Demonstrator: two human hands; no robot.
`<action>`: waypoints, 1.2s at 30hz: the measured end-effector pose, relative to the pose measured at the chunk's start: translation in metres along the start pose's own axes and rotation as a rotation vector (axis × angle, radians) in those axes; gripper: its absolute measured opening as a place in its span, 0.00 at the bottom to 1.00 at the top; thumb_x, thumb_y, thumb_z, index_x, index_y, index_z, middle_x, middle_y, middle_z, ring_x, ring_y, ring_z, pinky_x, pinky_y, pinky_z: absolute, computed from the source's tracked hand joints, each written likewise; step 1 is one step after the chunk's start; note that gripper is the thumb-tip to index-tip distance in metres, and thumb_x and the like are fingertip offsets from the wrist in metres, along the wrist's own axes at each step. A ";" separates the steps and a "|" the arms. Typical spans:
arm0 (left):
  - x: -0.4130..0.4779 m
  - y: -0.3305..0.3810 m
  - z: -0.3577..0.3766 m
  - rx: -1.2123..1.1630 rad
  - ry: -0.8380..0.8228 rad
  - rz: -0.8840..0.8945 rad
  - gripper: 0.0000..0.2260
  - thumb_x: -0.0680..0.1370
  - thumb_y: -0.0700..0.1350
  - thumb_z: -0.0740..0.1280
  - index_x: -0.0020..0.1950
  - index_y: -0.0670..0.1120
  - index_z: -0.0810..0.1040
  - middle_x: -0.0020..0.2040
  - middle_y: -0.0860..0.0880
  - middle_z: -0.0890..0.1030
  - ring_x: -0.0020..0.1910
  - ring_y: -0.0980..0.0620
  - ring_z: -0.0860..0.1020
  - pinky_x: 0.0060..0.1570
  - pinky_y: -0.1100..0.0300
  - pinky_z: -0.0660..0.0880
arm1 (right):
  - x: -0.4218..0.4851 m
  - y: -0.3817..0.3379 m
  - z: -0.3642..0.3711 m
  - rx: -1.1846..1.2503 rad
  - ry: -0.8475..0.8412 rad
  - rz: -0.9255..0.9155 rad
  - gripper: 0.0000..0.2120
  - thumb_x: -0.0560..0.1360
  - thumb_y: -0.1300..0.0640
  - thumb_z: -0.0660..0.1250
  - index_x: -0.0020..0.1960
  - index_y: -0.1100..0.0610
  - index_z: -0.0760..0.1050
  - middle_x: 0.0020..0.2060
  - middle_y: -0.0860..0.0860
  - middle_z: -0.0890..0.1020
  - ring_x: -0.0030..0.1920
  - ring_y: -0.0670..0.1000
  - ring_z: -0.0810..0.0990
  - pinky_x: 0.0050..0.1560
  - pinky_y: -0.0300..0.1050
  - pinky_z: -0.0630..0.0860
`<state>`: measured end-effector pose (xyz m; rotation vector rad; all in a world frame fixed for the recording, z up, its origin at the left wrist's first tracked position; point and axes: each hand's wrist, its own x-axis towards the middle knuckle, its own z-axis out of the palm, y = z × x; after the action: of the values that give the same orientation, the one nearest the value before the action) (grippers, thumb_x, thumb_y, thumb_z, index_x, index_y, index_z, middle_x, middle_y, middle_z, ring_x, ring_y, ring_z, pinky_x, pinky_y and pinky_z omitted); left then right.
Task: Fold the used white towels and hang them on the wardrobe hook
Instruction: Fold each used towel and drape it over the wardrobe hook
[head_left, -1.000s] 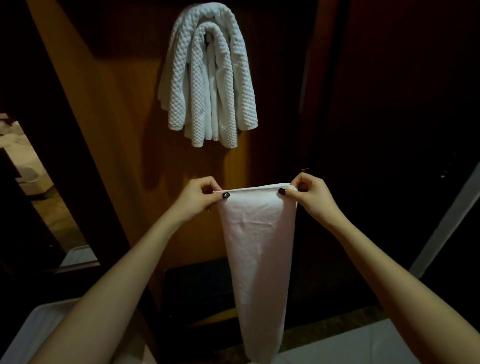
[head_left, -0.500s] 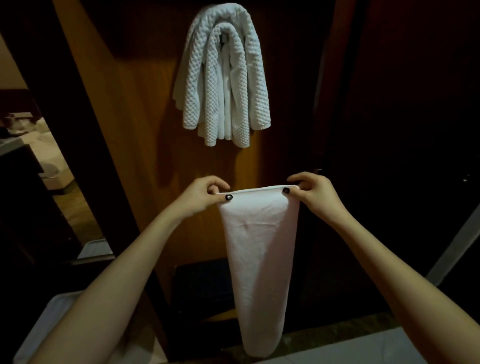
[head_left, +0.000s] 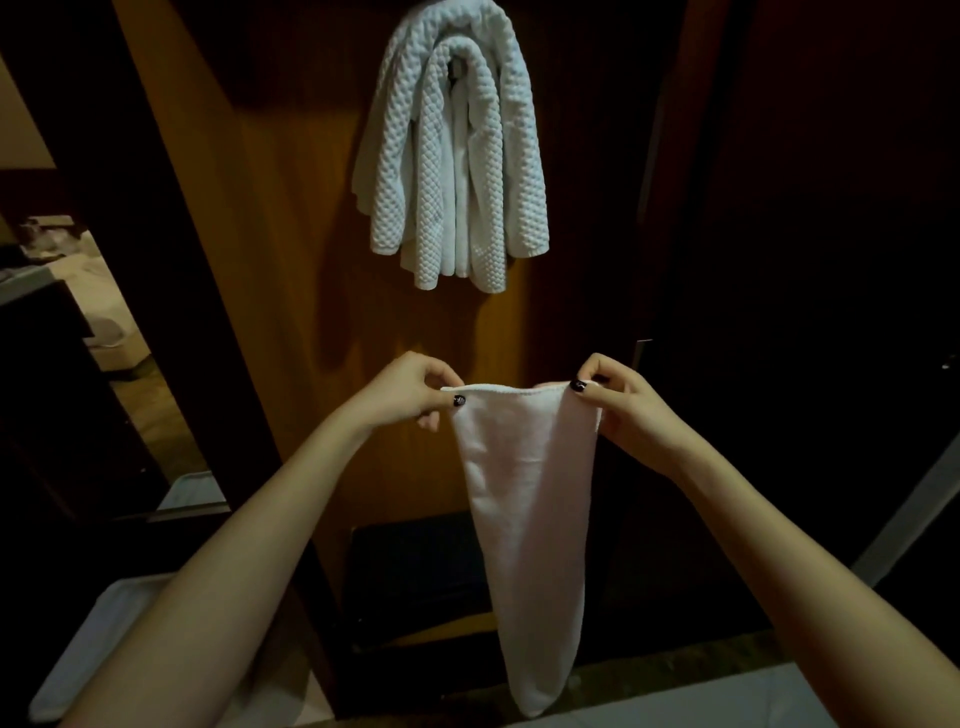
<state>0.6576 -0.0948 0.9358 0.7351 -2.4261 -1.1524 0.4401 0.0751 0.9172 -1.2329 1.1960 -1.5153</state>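
Note:
A smooth white towel (head_left: 524, 499) hangs lengthwise in front of me, folded narrow and tapering to a point near the floor. My left hand (head_left: 410, 392) pinches its top left corner and my right hand (head_left: 618, 402) pinches its top right corner, holding the upper edge level. Above, on the wooden wardrobe panel (head_left: 291, 218), several textured white towels (head_left: 457, 156) are draped over a hook (head_left: 457, 67), which shows only as a small dark spot between the folds.
A dark wardrobe door (head_left: 810, 260) stands at the right. A dark box (head_left: 415, 577) sits low against the panel. White fabric (head_left: 98, 639) lies at the lower left and a white surface (head_left: 691, 701) along the bottom right. A dim room opens at the left.
The view has drifted so the hanging towels sit more to the right and slightly lower. My hands have stayed on the towel's top corners at about the same height.

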 end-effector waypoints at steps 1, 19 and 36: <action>0.000 0.003 0.002 -0.047 -0.042 0.016 0.07 0.75 0.38 0.71 0.48 0.50 0.81 0.34 0.52 0.84 0.30 0.57 0.81 0.30 0.68 0.74 | 0.000 0.000 0.000 0.002 -0.002 0.008 0.07 0.73 0.59 0.67 0.41 0.58 0.70 0.46 0.68 0.79 0.42 0.58 0.76 0.39 0.48 0.70; 0.021 0.025 0.049 -0.104 -0.133 0.272 0.05 0.74 0.40 0.72 0.40 0.43 0.78 0.40 0.49 0.78 0.43 0.52 0.76 0.48 0.56 0.72 | 0.000 0.001 -0.008 -0.182 0.124 -0.030 0.09 0.70 0.55 0.71 0.42 0.59 0.75 0.36 0.57 0.76 0.37 0.52 0.75 0.38 0.43 0.72; 0.013 0.031 0.014 -0.130 -0.134 0.220 0.11 0.68 0.46 0.72 0.32 0.49 0.71 0.31 0.59 0.72 0.36 0.60 0.69 0.38 0.66 0.66 | 0.028 -0.026 0.019 -0.431 -0.040 -0.117 0.02 0.74 0.68 0.69 0.43 0.62 0.78 0.44 0.60 0.81 0.47 0.52 0.80 0.53 0.47 0.76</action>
<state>0.6309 -0.0778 0.9530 0.3514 -2.4373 -1.2892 0.4531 0.0504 0.9492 -1.6311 1.4961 -1.3459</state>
